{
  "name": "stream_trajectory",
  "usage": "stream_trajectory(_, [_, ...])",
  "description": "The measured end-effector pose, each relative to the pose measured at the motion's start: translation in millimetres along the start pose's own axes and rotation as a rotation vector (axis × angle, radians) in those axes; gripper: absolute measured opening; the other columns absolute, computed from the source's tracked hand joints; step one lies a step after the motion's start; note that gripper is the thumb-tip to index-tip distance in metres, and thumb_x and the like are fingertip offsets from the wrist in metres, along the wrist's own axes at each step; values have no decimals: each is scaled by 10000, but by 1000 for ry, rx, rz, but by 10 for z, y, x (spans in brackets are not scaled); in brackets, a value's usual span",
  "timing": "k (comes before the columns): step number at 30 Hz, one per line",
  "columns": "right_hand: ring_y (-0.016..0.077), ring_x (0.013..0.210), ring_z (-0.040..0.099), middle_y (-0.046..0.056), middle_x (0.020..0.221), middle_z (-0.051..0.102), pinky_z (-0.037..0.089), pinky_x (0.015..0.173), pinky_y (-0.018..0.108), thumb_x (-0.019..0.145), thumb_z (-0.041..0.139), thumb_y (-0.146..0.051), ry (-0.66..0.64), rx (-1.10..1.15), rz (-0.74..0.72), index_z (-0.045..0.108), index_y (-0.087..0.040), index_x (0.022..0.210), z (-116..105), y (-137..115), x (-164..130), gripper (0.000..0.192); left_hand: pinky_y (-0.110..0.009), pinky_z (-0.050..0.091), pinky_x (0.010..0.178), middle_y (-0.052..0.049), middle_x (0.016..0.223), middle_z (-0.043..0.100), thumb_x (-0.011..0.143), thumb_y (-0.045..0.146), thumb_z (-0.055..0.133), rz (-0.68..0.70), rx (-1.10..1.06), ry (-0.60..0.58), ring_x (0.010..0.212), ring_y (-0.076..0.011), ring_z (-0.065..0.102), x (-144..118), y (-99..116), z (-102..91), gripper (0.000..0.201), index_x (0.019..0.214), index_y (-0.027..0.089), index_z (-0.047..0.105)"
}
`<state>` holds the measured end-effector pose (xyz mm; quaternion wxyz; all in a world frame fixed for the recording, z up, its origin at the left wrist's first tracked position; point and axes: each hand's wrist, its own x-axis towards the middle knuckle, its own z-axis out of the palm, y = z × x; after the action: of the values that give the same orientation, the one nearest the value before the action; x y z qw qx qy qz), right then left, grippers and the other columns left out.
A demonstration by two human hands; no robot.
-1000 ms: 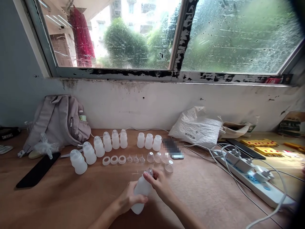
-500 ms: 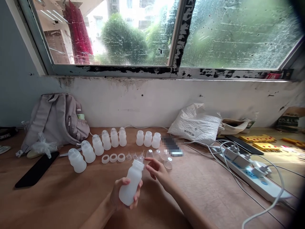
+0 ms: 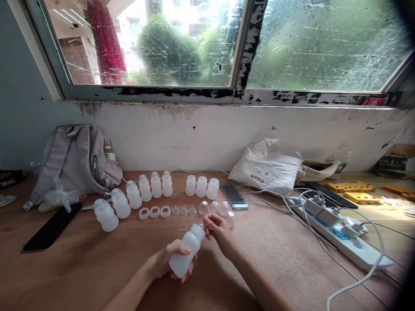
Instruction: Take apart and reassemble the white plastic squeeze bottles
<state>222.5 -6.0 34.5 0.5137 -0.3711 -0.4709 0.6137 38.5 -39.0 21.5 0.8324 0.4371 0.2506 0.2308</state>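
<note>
Head view: L hand [image 3: 166, 258] w/ fingers wrapped round frosted bottle [image 3: 185, 254], tilted over table [image 3: 129, 268], top end leaning R; R hand [image 3: 221, 233] fingers bent, tips close tog. at bottle's clear top [image 3: 200, 226], can't tell if gripping; white rings [image 3: 155, 216] farther back

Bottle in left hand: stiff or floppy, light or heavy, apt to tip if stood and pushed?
Probably fairly stiff: the bottle shows no clear dent where the left hand holds it. Probably light: its wall looks like cloudy plastic. It may tip, being taller than wide.
</note>
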Motion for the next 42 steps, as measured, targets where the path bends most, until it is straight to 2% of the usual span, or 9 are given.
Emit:
stream_trajectory(6, [70,451,380,-48,551,419,320,421,205,741,559,-414,63,-64,-90,530,-175,765,-52,-14,29,242,-171,191,272,-49,576,563,713,329,444,-6,75,39,383,-110,511,-4,24,-14,292,850,88,533])
stream_trajectory(10, [99,487,427,-26,585,461,360,447,225,761,518,-418,106,-423,-257,531,-192,752,-132,27,72,226,-169,282,350,-37,703,571,752,376,472,181,118,319,491,-112,546,23,47,-55,296,922,134,487])
stream_trajectory(14, [133,590,486,16,674,531,396,525,245,802,459,-341,40,-883,-425,546,-192,708,-185,151,109,197,-220,408,511,-53,889,561,752,365,498,401,195,587,694,-145,568,43,68,-158,315,991,161,479])
stream_trajectory(17, [136,596,507,19,683,542,415,535,248,828,411,-295,6,-1005,-451,538,-191,733,-189,232,114,190,-276,436,703,-54,983,550,750,348,497,511,278,698,873,-178,543,47,89,-238,351,1058,184,467])
stream_trajectory(20, [133,587,517,25,736,547,434,547,257,824,430,-289,45,-1064,-475,530,-191,876,-139,238,97,149,-298,413,786,-43,951,566,708,332,557,576,494,798,898,-190,535,61,103,-298,356,1023,185,480])
stream_trajectory(25, [180,818,546,72,960,538,454,693,298,827,446,-287,25,-1081,-644,445,-223,1120,112,105,104,300,-292,443,710,-48,898,586,633,321,636,597,755,857,819,-197,573,64,103,-350,440,1009,190,448])
stream_trajectory(31, [183,823,543,53,903,558,439,708,293,836,440,-265,-53,-1016,-681,531,-229,961,387,-28,278,158,-311,460,719,-63,939,588,680,348,600,640,836,839,841,-200,578,44,100,-443,405,1020,193,443])
stream_trajectory(36, [186,835,516,59,903,548,407,741,300,838,436,-249,-43,-1160,-748,542,-212,908,455,-182,541,132,-363,386,888,-121,1225,434,739,305,547,838,962,1041,1126,-229,421,44,121,-580,493,1177,186,356])
stream_trajectory(42, [195,903,470,73,977,549,337,793,298,853,417,-228,138,-1567,-761,528,-191,960,443,-384,1065,159,-369,407,853,-95,1088,516,767,232,482,894,1067,1221,1041,-217,468,-6,157,-731,282,1047,197,465])
